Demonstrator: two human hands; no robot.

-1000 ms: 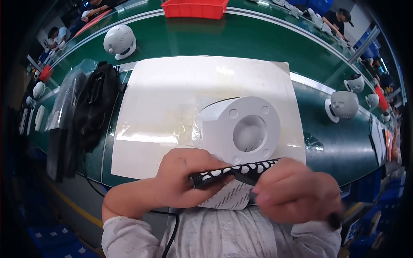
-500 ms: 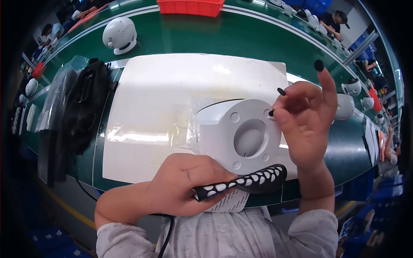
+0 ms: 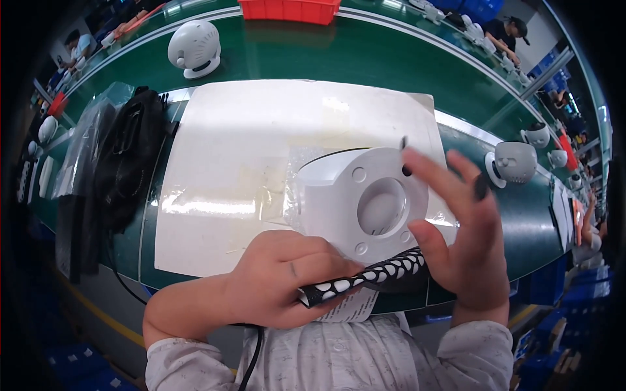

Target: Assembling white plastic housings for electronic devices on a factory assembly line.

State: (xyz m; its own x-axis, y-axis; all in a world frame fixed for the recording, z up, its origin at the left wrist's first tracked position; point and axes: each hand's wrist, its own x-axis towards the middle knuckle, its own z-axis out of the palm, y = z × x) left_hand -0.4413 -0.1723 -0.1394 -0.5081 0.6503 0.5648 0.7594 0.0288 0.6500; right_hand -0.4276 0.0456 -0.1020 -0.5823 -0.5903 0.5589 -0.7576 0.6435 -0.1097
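Note:
A white plastic appliance [image 3: 326,202] lies on the white board in front of me, its base with a large round opening facing up. Small round recesses surround that opening. At the upper right recess sits a black round pad [image 3: 407,171], right by my index fingertip. My right hand [image 3: 460,221] hovers over the base's right side, fingers spread. More black pads cling to its fingertips, one pad [image 3: 481,186] blurred by motion. My left hand [image 3: 287,277] grips a black perforated pad sheet [image 3: 365,276] with white round gaps, held tilted below the base.
Under the appliance lies a white board [image 3: 228,143] on the green table. A black bag [image 3: 130,156] and clear plastic bags [image 3: 85,156] are at left. A white fan-like unit [image 3: 195,49] and a red bin [image 3: 290,10] stand beyond; another white unit [image 3: 514,163] is at right.
My right thumb and index finger have parted from a pad, which stays at the upper right recess. That hand has opened and dropped slightly. The far white unit has shifted right.

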